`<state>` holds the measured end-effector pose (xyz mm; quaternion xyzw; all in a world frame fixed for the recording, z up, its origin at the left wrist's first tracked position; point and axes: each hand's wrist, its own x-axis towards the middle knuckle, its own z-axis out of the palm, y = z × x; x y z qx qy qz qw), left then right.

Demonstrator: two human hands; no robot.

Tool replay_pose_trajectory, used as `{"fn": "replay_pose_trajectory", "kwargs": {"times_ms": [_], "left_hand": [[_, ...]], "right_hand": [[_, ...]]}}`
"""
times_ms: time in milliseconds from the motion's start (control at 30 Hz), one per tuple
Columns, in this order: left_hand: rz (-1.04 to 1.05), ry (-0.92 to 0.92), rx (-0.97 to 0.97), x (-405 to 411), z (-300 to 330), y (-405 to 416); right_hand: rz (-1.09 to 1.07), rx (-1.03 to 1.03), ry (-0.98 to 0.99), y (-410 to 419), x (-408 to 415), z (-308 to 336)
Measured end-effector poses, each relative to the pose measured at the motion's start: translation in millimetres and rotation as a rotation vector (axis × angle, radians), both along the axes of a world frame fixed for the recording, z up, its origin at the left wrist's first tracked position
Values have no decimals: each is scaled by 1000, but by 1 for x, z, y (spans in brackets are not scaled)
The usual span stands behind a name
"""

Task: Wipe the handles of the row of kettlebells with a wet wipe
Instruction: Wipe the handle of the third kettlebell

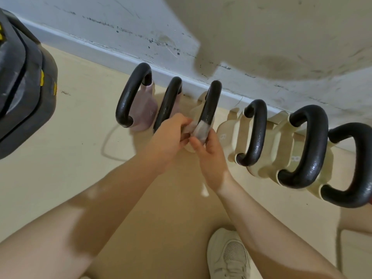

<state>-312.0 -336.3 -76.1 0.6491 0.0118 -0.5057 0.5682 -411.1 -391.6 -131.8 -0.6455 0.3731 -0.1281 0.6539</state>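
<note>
- Six kettlebells [253, 135] stand in a row along the wall [141, 27].
- Third handle [211, 101] from the left: wet wipe [199, 130] wrapped on its near end.
- Shoe [229, 256]: on the floor, before the row.
- Weight plates [22, 87]: left of the row.

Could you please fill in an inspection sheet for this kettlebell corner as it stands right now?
Surface: beige floor, scuffed near the wall.
Job's things: six kettlebells in a row along the wall; wet wipe wrapped round the near end of the third handle.
Clutter: black weight plates at far left.
Grippers: left hand and right hand both pinch the wipe.
Cables: nothing seen.
Surroundings: marked white wall with baseboard; white shoe below.
</note>
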Motion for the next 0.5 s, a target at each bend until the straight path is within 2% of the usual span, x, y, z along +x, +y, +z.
{"fn": "replay_pose_trajectory", "kwargs": {"times_ms": [67, 133, 300, 400, 467, 500], "left_hand": [[-2, -50, 50, -9, -3, 4], [21, -82, 100, -15, -6, 6], [109, -146, 25, -12, -5, 17], [104, -179, 35, -8, -4, 23], [107, -187, 37, -7, -4, 25], [113, -185, 36, -6, -4, 26]], "right_hand": [[46, -119, 82, 4, -2, -9], [-17, -129, 114, 7, 3, -11], [-99, -275, 231, 20, 6, -15], [-93, -356, 157, 28, 6, -5], [-31, -578, 91, 23, 9, -4], [48, -771, 119, 15, 9, -7]]}}
